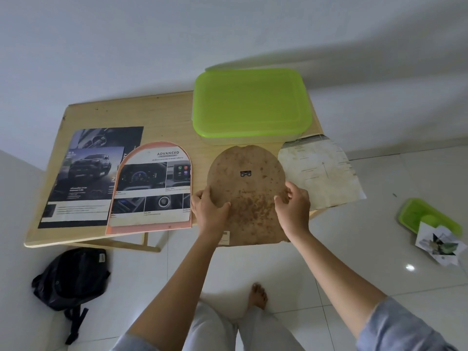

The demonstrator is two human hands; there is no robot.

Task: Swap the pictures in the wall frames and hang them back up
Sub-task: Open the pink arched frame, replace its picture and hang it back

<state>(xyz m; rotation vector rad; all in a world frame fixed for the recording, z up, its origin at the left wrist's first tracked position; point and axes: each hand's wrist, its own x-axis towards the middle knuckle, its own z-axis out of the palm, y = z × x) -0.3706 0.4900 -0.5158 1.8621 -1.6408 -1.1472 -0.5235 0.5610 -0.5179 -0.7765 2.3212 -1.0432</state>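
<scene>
Floor tiles come nearest, with one bare foot (pixel 258 295) on them and a black fabric backpack (pixel 71 277) slumped to the left. Above these, both forearms reach to the near edge of a pale wooden table (pixel 164 112).

The left hand (pixel 210 209) and right hand (pixel 293 206) grip the two side edges of a brown, mottled, arch-shaped backing board (pixel 249 188), thumbs on top and fingers curled under. Its lower end overhangs the table edge and carries a small barcode label (pixel 225 235). Whether a frame rim sits beneath it I cannot tell.

It looks like thin pressed fibreboard: light, fairly stiff, but stained and ragged at one lower corner, so likely to crumble or bend if pried there. A grip on both side edges, as now, seems soundest. The small metal hanger (pixel 245 174) near its middle is best left alone.

Just left of it lies a pink arch-shaped frame (pixel 152 228) holding a car-dashboard print (pixel 152 183). That print is glossy paper, probably easy to crease, so lifting it flat by opposite edges would suit. Further left lies a dark car brochure sheet (pixel 86 178), partly under the frame. To the right, a pale, stained paper sheet (pixel 321 171) hangs off the table corner.

Beyond them stands a clear plastic box with a lime-green lid (pixel 250 102), against the white wall. Off right on the floor are a small green tub (pixel 415 211) and crumpled paper (pixel 439 245).
</scene>
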